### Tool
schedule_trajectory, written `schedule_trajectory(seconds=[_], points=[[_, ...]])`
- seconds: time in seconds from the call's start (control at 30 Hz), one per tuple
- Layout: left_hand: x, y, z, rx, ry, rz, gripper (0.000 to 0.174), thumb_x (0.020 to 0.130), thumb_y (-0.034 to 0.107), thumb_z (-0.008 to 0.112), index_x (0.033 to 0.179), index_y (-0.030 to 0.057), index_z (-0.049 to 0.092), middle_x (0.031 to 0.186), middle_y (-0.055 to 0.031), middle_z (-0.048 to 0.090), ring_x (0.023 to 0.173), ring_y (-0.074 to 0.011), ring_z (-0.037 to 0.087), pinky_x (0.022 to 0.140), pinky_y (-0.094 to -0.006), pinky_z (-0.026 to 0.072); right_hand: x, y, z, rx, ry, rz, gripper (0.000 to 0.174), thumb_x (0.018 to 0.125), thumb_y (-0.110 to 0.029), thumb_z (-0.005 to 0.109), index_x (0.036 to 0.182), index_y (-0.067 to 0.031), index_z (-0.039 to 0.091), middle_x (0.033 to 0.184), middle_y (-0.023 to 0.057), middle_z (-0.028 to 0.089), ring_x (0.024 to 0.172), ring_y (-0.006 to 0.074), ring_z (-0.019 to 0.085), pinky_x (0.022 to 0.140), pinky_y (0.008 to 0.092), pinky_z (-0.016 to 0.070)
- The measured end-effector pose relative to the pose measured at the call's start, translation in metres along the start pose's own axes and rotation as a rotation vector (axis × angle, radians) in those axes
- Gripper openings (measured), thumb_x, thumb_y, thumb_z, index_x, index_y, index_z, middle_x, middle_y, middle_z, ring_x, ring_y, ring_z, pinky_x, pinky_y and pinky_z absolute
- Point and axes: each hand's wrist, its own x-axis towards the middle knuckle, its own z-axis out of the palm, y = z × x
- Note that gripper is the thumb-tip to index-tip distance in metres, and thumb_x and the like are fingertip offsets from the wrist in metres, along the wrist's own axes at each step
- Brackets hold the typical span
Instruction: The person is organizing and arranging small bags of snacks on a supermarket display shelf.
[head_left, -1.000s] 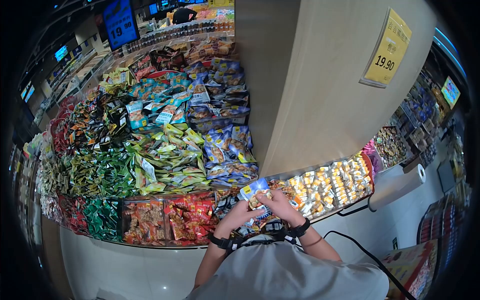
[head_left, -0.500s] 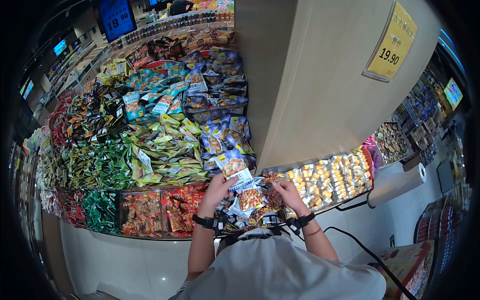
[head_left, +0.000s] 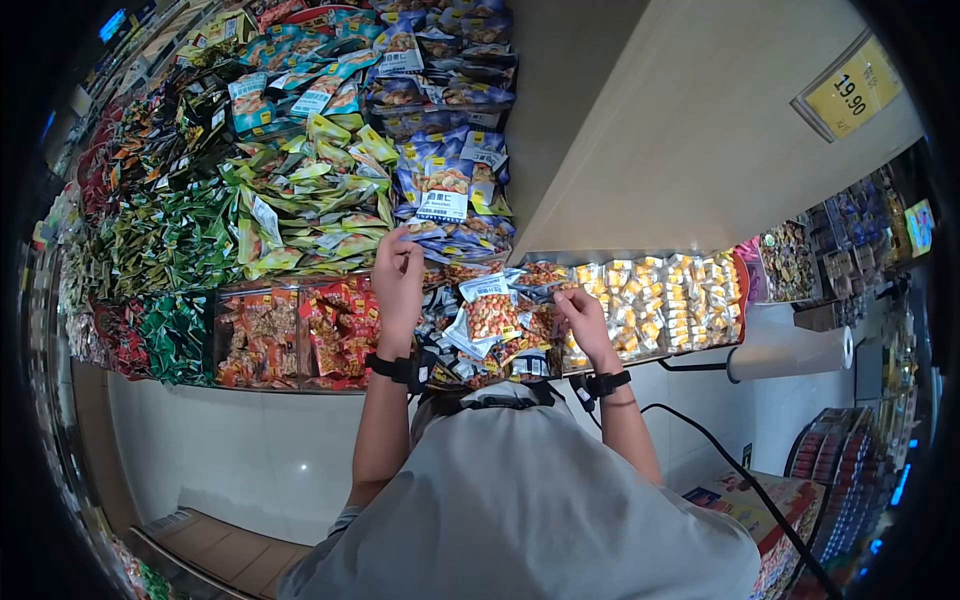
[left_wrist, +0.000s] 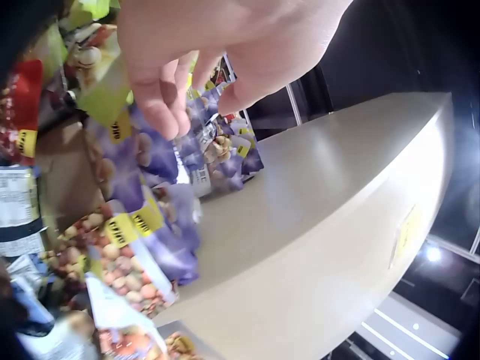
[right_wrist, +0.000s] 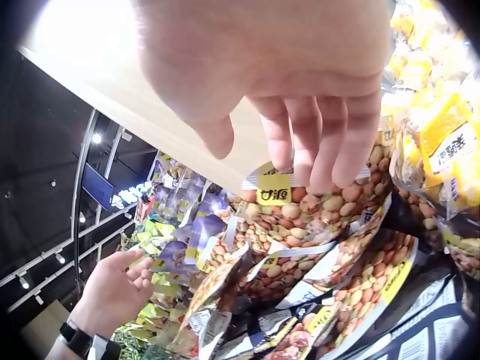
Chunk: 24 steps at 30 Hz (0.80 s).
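My left hand reaches up to the pile of blue-purple nut packets. Its fingertips are at the pile's lower edge, just below a blue packet with a white label that lies on top. In the left wrist view the left hand hangs over the purple packets with fingers loose and nothing held. My right hand hovers over the clear packets of peanuts. In the right wrist view the right hand points its fingers down onto a peanut packet, thumb apart.
A beige pillar with a yellow price sign rises right of the blue pile. Yellow sweet packets fill the bin on the right. Green packets and red packets lie left. A roll of plastic bags hangs at far right.
My left hand carried the blue packet from the front up onto the blue pile and let it go. My right hand let go earlier and moved right over the peanut packets.
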Motion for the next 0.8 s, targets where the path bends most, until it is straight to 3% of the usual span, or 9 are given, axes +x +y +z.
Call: schedule_trajectory(seconds=[0.07,0.1,0.2,0.3,0.5,0.57,0.6,0.7,0.8], points=[[-0.027,-0.016,-0.003,0.146,-0.029,0.031,0.022,0.104,0.012,0.067,0.124,0.0004,0.067,0.090,-0.0033,0.069,0.082,-0.0142,0.068,0.071,-0.0321,0.0541,0.006,0.015,-0.002,-0.017,0.036,-0.029,0.028,0.105,-0.030,0.072,0.097,-0.0040,0.067,0.077,-0.0021,0.065,0.065,0.0064,0.057,0.058,0.0250,0.0455],[-0.038,-0.024,-0.005,0.151,-0.038,0.016,0.022,0.104,0.012,0.067,0.124,0.0004,0.067,0.090,-0.0033,0.069,0.082,-0.0142,0.068,0.071,-0.0321,0.0541,0.010,0.024,-0.003,-0.036,0.062,-0.057,0.028,0.105,-0.030,0.072,0.096,-0.0033,0.067,0.077,-0.0015,0.065,0.065,0.0073,0.058,0.058,0.0265,0.0458],[-0.062,-0.055,-0.007,0.464,-0.112,0.037,0.027,0.099,0.018,0.072,0.122,0.0020,0.069,0.095,-0.0154,0.070,0.083,-0.0286,0.070,0.079,-0.0387,0.0562,0.014,0.038,0.001,-0.243,0.163,-0.175,0.031,0.103,-0.030,0.074,0.092,-0.0017,0.067,0.073,0.0021,0.066,0.065,0.0106,0.059,0.060,0.0312,0.0476],[-0.072,-0.091,-0.004,0.631,-0.116,0.087,0.027,0.101,0.022,0.071,0.116,0.0007,0.069,0.099,-0.0145,0.072,0.087,-0.0291,0.073,0.080,-0.0411,0.0565,0.011,0.038,0.006,-0.410,0.215,-0.187,0.033,0.101,-0.030,0.076,0.090,-0.0005,0.067,0.069,0.0058,0.065,0.064,0.0132,0.059,0.061,0.0337,0.0489],[-0.060,-0.115,-0.013,0.430,-0.111,-0.053,0.019,0.103,0.018,0.067,0.107,-0.0002,0.070,0.094,-0.0131,0.073,0.083,-0.0267,0.073,0.075,-0.0387,0.0551,0.026,0.062,-0.001,-0.200,0.183,-0.185,0.037,0.101,-0.030,0.076,0.082,0.0000,0.064,0.065,0.0027,0.061,0.060,0.0113,0.052,0.058,0.0319,0.0451],[-0.057,-0.117,-0.017,0.401,-0.128,-0.120,0.018,0.102,0.016,0.065,0.107,-0.0009,0.069,0.091,-0.0118,0.073,0.080,-0.0240,0.071,0.072,-0.0373,0.0537,0.030,0.072,-0.008,-0.055,0.155,-0.057,0.040,0.102,-0.029,0.075,0.078,-0.0005,0.062,0.063,0.0001,0.058,0.059,0.0088,0.047,0.056,0.0301,0.0418],[-0.056,-0.122,-0.019,0.369,-0.141,-0.088,0.018,0.102,0.015,0.064,0.107,-0.0009,0.069,0.090,-0.0109,0.073,0.079,-0.0217,0.070,0.072,-0.0363,0.0530,0.035,0.085,-0.008,-0.073,0.197,-0.140,0.044,0.103,-0.030,0.073,0.071,-0.0022,0.059,0.060,-0.0015,0.054,0.058,0.0075,0.045,0.053,0.0297,0.0378],[-0.048,-0.142,-0.022,0.275,-0.151,-0.050,0.018,0.102,0.015,0.065,0.105,-0.0023,0.069,0.089,-0.0075,0.071,0.079,-0.0146,0.066,0.073,-0.0314,0.0511,0.052,0.134,-0.020,-0.032,0.161,-0.071,0.049,0.105,-0.030,0.071,0.067,-0.0032,0.056,0.059,-0.0022,0.050,0.058,0.0074,0.043,0.053,0.0303,0.0350],[-0.039,-0.141,-0.026,0.174,-0.203,-0.222,0.020,0.102,0.016,0.065,0.103,-0.0027,0.071,0.091,-0.0050,0.071,0.082,-0.0152,0.066,0.076,-0.0307,0.0514,0.053,0.126,-0.020,-0.091,0.164,-0.046,0.054,0.106,-0.033,0.069,0.064,-0.0024,0.053,0.057,-0.0009,0.046,0.058,0.0099,0.039,0.053,0.0345,0.0344]])
